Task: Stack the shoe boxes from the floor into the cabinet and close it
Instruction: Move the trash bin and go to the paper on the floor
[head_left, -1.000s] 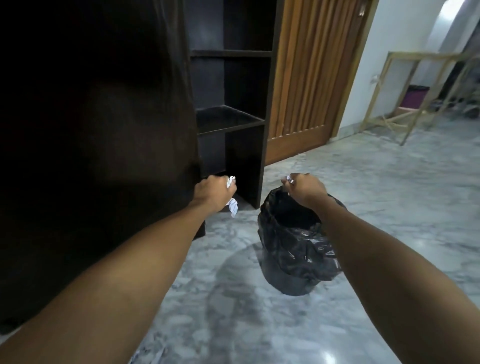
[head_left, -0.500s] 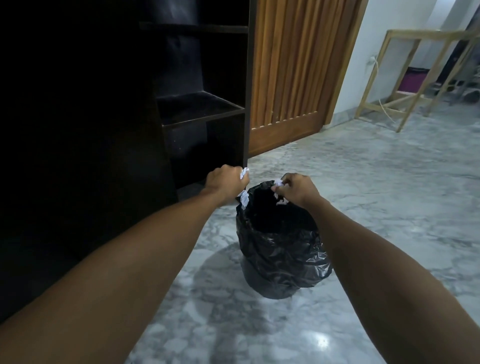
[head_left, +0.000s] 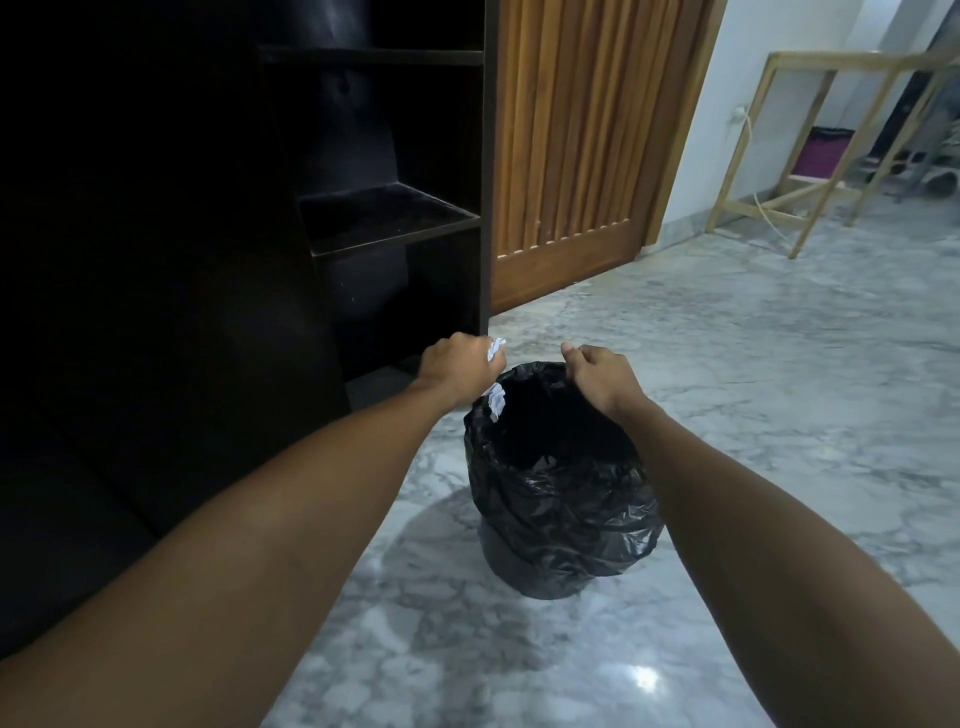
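Observation:
The dark cabinet (head_left: 384, 213) stands open at the left with bare shelves, and its dark door panel (head_left: 156, 260) fills the far left. No shoe box is in view. My left hand (head_left: 457, 369) grips crumpled white paper (head_left: 496, 402) at the left rim of a bin lined with a black bag (head_left: 561, 519), which stands on the floor in front of the cabinet. My right hand (head_left: 597, 376) hovers over the bin's mouth with loosely curled fingers, and I see nothing in it.
A slatted wooden door (head_left: 582, 156) stands right of the cabinet. A light wooden frame (head_left: 810, 104) with a cord stands at the back right by the white wall. Grey marble floor (head_left: 753, 389) spreads to the right and the front.
Both hands moved from the cabinet's foot to over the bin. The white scrap my right hand pinched is no longer in it. My left hand still holds its paper.

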